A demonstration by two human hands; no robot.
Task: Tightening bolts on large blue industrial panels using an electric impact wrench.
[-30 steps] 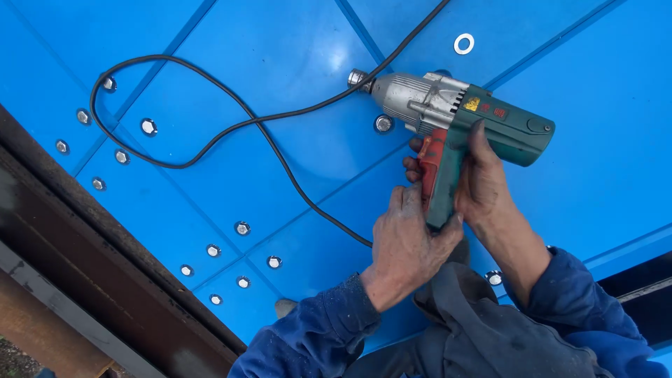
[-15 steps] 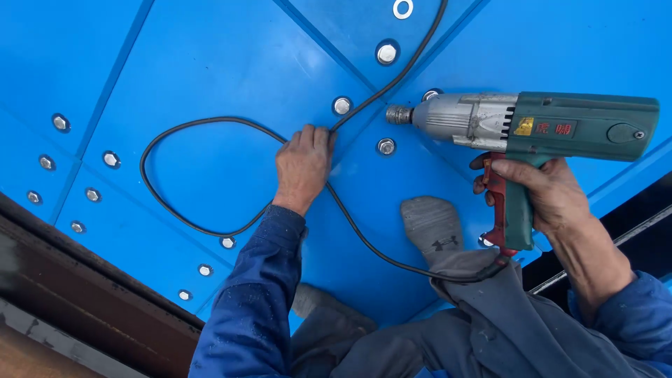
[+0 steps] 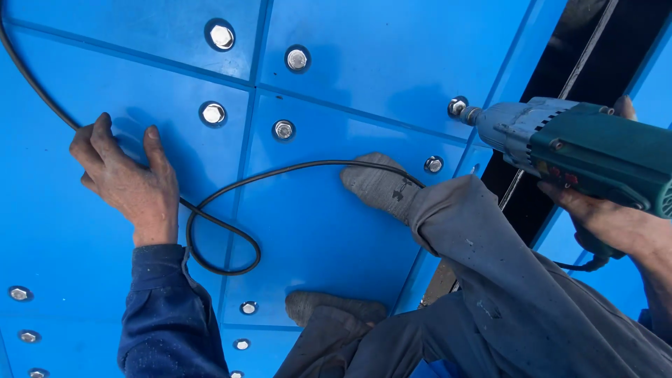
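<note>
The left hand [image 3: 129,183] lies fingers-spread on the blue panel [image 3: 364,63], pressing on the black cable [image 3: 231,189], which loops at its 4 o'clock. The right hand [image 3: 609,220] is clamped around the handle of the green impact wrench [image 3: 581,150], at 3 o'clock of the view. The wrench's socket meets a bolt [image 3: 456,106] just beside the panel's right edge, where a dark gap opens. A socked foot [image 3: 378,185] rests between the hands. Bare panel lies open at 9 o'clock.

Bright, hard sunlight casts crisp shadows and glints off bolt heads; focus sharp throughout.
</note>
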